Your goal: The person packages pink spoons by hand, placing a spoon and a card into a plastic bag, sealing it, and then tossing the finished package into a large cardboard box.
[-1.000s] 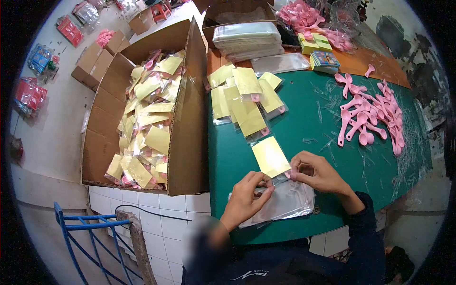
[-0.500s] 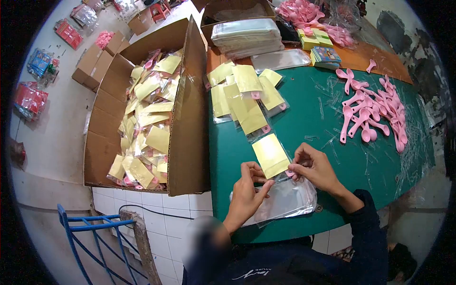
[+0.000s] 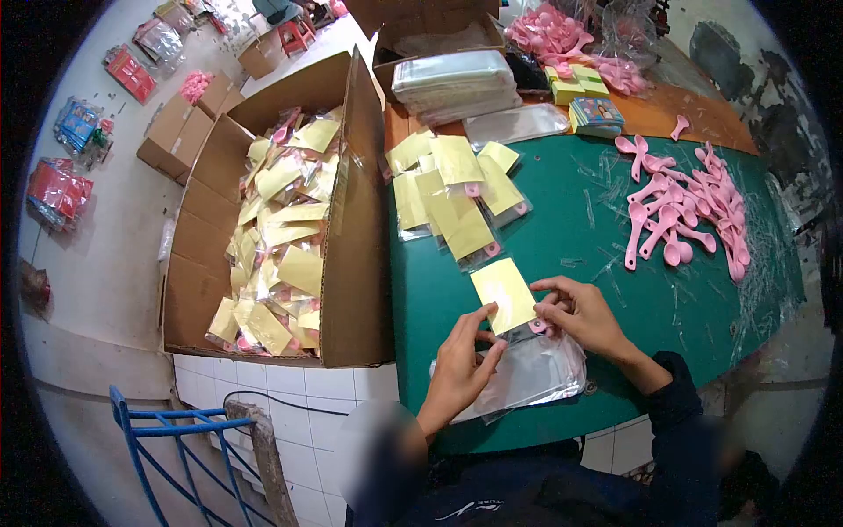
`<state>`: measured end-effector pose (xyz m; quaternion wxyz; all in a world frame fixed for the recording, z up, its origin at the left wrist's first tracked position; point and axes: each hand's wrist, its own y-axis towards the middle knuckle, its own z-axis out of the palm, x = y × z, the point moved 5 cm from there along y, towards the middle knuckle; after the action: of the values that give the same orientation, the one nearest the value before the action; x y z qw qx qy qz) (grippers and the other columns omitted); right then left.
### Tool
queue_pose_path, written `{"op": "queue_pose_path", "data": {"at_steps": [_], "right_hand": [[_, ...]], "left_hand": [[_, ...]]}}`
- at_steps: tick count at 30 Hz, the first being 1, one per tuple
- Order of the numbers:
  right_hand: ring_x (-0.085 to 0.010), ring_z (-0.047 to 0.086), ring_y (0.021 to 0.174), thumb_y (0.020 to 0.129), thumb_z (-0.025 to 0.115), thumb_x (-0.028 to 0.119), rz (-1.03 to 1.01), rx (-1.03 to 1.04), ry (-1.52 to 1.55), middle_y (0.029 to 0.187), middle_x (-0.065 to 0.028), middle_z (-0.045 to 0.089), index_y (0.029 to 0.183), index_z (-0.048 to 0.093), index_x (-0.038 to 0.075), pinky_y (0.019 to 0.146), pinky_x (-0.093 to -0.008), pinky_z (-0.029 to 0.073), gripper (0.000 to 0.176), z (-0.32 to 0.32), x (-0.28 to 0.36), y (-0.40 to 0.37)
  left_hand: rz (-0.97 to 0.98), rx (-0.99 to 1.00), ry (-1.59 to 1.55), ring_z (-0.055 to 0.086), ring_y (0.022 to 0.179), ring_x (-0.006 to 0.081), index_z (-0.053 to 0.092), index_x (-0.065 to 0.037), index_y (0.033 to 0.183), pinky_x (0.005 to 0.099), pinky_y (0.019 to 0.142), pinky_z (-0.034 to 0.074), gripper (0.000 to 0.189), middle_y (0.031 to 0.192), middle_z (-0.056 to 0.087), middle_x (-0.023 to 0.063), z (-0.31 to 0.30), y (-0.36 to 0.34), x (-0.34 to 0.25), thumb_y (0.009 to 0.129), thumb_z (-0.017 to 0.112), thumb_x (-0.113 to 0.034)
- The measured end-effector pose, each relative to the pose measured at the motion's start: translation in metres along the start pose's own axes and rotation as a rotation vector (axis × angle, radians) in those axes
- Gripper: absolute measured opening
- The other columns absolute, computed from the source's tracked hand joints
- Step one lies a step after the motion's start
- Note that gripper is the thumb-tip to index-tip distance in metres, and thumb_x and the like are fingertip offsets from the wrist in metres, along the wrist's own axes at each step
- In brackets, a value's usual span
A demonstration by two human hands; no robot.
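Note:
A yellow card in a clear plastic bag (image 3: 505, 294), with the end of a pink spoon (image 3: 537, 326) showing at its lower right corner, lies in front of me. My right hand (image 3: 584, 321) pinches the packet at that corner, near the spoon end. The index fingertip of my left hand (image 3: 463, 360) touches the card's left edge, its thumb held apart. Under my hands lies a stack of clear plastic bags (image 3: 536, 373). Several yellow-card packets (image 3: 461, 224) are piled just beyond on the green table (image 3: 562, 202).
A tall cardboard box (image 3: 356, 263) full of similar packets stands to the left. Loose pink spoons (image 3: 672, 215) and clear plastic scraps lie on the right. At the back are stacked clear bags (image 3: 457, 83), printed cards (image 3: 597, 114) and bagged spoons (image 3: 549, 35). A blue metal frame (image 3: 180, 430) stands lower left.
My left index finger has come onto the card's left edge. The bag's lower end now lies flat over the card's bottom, and my right index finger has straightened along the side.

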<state>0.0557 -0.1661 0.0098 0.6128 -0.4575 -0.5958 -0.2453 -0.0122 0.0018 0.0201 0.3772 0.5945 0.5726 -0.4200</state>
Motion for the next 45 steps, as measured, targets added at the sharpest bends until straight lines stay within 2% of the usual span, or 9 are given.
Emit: {"op": "queue_pose_path", "data": {"at_steps": [8, 11, 13, 14, 20, 26, 30, 41, 45], "right_hand": [[-0.0153, 0.062, 0.076, 0.082, 0.061, 0.007, -0.252, 0.169, 0.132, 0.084, -0.0101, 0.063, 0.117, 0.049, -0.006, 0.073, -0.0271, 0.05, 0.039, -0.017, 0.071, 0.048], [-0.0148, 0.059, 0.086, 0.08, 0.067, 0.027, -0.432, -0.147, -0.302, 0.093, -0.0095, 0.062, 0.114, 0.053, -0.003, 0.079, -0.0261, 0.046, 0.047, -0.038, 0.069, 0.113], [-0.0318, 0.055, 0.101, 0.07, 0.067, 0.054, -0.42, -0.529, -0.683, 0.103, -0.0212, 0.059, 0.116, 0.053, -0.001, 0.089, -0.0399, 0.04, 0.073, -0.043, 0.057, 0.144], [-0.0344, 0.052, 0.105, 0.068, 0.066, 0.057, -0.298, -0.415, -0.562, 0.107, -0.0225, 0.057, 0.118, 0.051, 0.0, 0.093, -0.0425, 0.036, 0.078, -0.041, 0.042, 0.164], [-0.0351, 0.044, 0.113, 0.064, 0.076, 0.043, -0.279, -0.423, -0.464, 0.117, -0.0238, 0.049, 0.128, 0.036, 0.002, 0.096, -0.0484, 0.032, 0.086, -0.009, 0.018, 0.197], [-0.0221, 0.061, 0.09, 0.078, 0.069, 0.014, 0.002, -0.055, 0.49, 0.113, -0.0167, 0.052, 0.13, 0.031, 0.004, 0.067, -0.033, 0.054, 0.065, 0.009, 0.056, 0.17], [-0.0237, 0.062, 0.086, 0.078, 0.069, 0.013, -0.032, -0.29, 0.438, 0.104, -0.016, 0.055, 0.12, 0.039, -0.002, 0.061, -0.0343, 0.058, 0.055, 0.008, 0.044, 0.165], [-0.0088, 0.056, 0.061, 0.076, 0.068, 0.02, -0.005, 0.088, 0.545, 0.081, -0.0011, 0.058, 0.103, 0.053, 0.002, 0.045, -0.0193, 0.044, 0.035, 0.006, 0.046, 0.149], [-0.0093, 0.056, 0.056, 0.076, 0.067, 0.019, 0.013, -0.05, 0.572, 0.08, -0.002, 0.058, 0.102, 0.053, 0.002, 0.041, -0.0189, 0.043, 0.035, 0.006, 0.034, 0.138]], "left_hand": [[0.361, -0.254, 0.192, 0.059, 0.093, 0.0249, 0.043, -0.002, 0.125, 0.0317, 0.068, 0.051, 0.051, 0.117, 0.051, 0.0187, -0.042, 0.041, -0.044, 0.078, 0.063, -0.004], [0.449, -0.502, 0.371, 0.051, 0.106, 0.038, 0.038, -0.001, 0.129, 0.041, 0.09, 0.041, 0.051, 0.118, 0.049, 0.0247, -0.07, 0.095, -0.027, 0.086, 0.057, -0.023], [0.238, -0.653, 0.407, 0.037, 0.117, 0.0463, 0.032, 0.005, 0.13, 0.0453, 0.099, 0.029, 0.061, 0.126, 0.038, 0.0332, -0.084, 0.132, 0.016, 0.089, 0.048, -0.038], [0.162, -0.609, 0.255, 0.034, 0.119, 0.0488, 0.029, 0.005, 0.132, 0.0453, 0.1, 0.029, 0.066, 0.126, 0.034, 0.0374, -0.087, 0.143, 0.033, 0.091, 0.039, -0.047], [-0.069, -0.49, 0.137, 0.008, 0.133, 0.0457, 0.021, -0.002, 0.139, 0.0538, 0.107, 0.004, 0.069, 0.139, 0.015, 0.0351, -0.063, 0.169, 0.082, 0.091, 0.036, -0.048], [0.142, -0.519, -0.109, 0.037, 0.121, 0.0382, 0.032, 0.002, 0.132, 0.0386, 0.101, 0.032, 0.057, 0.13, 0.036, 0.0248, -0.075, 0.159, 0.08, 0.086, 0.054, -0.022], [0.079, -0.496, -0.196, 0.047, 0.111, 0.0321, 0.033, 0.001, 0.132, 0.0362, 0.094, 0.038, 0.055, 0.125, 0.041, 0.0207, -0.07, 0.158, 0.075, 0.085, 0.056, -0.015], [-0.014, 0.002, -1.012, 0.056, 0.089, 0.013, 0.042, -0.001, 0.12, 0.0273, 0.075, 0.048, 0.039, 0.102, 0.056, 0.0059, -0.042, 0.159, 0.065, 0.085, 0.054, -0.015], [0.193, -0.274, -0.148, 0.052, 0.1, 0.03, 0.044, 0.002, 0.118, 0.0381, 0.087, 0.041, 0.04, 0.112, 0.051, 0.0184, -0.043, 0.158, 0.055, 0.089, 0.048, -0.025]]}}
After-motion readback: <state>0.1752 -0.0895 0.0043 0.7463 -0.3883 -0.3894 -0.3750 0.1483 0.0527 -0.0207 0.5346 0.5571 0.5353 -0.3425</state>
